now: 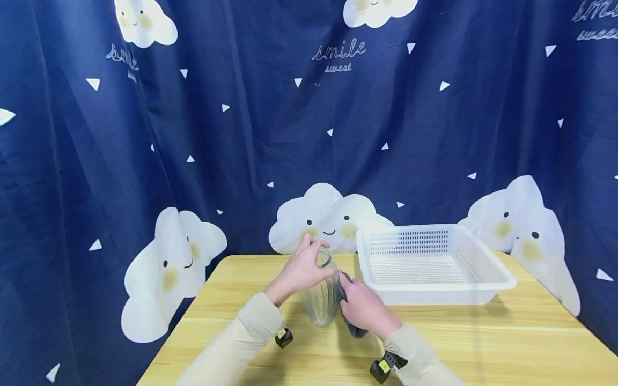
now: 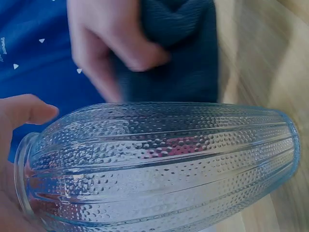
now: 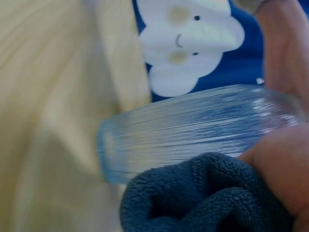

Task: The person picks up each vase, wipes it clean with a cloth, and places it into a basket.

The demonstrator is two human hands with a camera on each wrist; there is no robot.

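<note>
A clear glass vase (image 1: 319, 303) with vertical ribs and a dimpled surface stands upright on the table, its mouth at the top. My left hand (image 1: 305, 266) grips it around the neck, thumb and fingers on either side of the rim. In the left wrist view the vase (image 2: 159, 164) fills the foreground. My right hand (image 1: 364, 304) holds a dark grey-blue cloth (image 1: 354, 328) against the vase's right side. The cloth (image 3: 203, 193) looks thick and fluffy in the right wrist view, bunched beside the glass, and it hides part of the vase wall.
A white perforated plastic basket (image 1: 436, 287) stands on the wooden table (image 1: 541, 332), just right of and behind the hands. Behind the table hangs a dark blue curtain (image 1: 251, 161) printed with clouds. Both wrists wear small black cameras (image 1: 284, 338).
</note>
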